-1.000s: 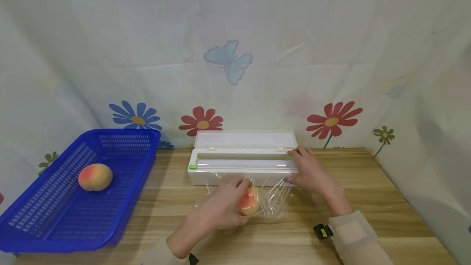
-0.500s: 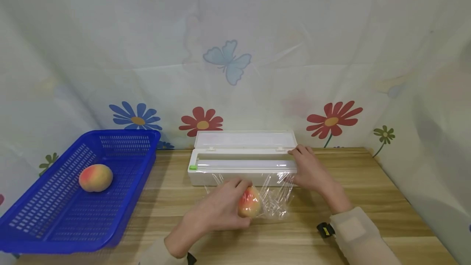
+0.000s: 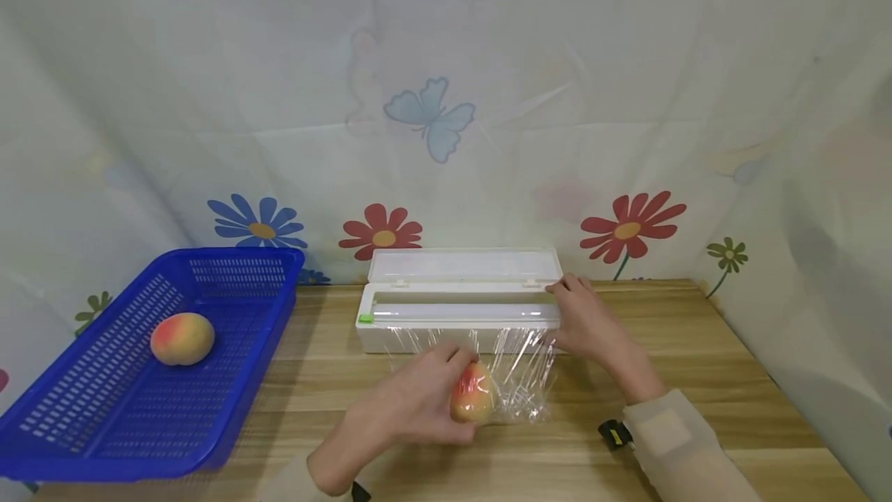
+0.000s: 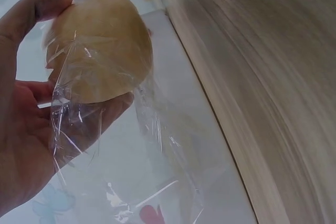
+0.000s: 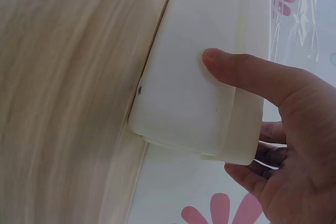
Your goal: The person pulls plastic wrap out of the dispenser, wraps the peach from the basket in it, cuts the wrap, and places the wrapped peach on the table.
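the box's (image 3: 453,325) long axis runs left to right, its lid (image 3: 463,264) raised behind. in front of the box, the left hand (image 3: 416,397) grips a peach (image 3: 474,393) under clear film (image 3: 521,386); the right hand (image 3: 591,324) grips the box's right end.

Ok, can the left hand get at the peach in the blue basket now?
Probably not: the left hand grips another peach, whose film runs to the white dispenser. The blue basket is open above its peach, so the way itself looks free.
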The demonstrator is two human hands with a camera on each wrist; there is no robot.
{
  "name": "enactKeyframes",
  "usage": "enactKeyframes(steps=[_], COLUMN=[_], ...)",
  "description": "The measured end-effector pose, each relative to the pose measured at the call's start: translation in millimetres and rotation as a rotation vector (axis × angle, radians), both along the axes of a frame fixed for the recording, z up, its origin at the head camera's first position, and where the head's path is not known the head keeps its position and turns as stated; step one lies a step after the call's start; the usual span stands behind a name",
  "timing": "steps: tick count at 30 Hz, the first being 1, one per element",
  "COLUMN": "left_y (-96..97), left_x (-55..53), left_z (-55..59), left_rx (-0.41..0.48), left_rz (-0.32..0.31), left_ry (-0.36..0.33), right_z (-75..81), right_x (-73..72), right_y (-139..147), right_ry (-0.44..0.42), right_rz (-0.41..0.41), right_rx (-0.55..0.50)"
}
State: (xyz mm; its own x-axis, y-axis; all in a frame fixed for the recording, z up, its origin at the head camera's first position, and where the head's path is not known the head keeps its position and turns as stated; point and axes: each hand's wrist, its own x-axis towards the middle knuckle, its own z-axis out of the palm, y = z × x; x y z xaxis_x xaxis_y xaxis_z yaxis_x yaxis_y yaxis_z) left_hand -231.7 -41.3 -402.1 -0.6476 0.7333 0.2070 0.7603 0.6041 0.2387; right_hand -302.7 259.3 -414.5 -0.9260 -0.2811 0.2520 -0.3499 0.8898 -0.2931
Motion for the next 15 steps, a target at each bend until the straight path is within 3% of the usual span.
enactKeyframes(steps=[7, 15], left_y=[-0.9, -2.6], left_x=[5.2, 10.9], left_z=[2.6, 8.4], left_rx=[-0.018, -0.019], left_rz=[-0.012, -0.028], left_ry=[0.007, -0.013], right_z=[2.7, 2.6], right_x=[-0.1, 0.1], right_y=[-1.5, -1.6], right_ry=[-0.048, -0.044], right_rz=[-0.015, -0.017], right_rx=[-0.006, 0.001])
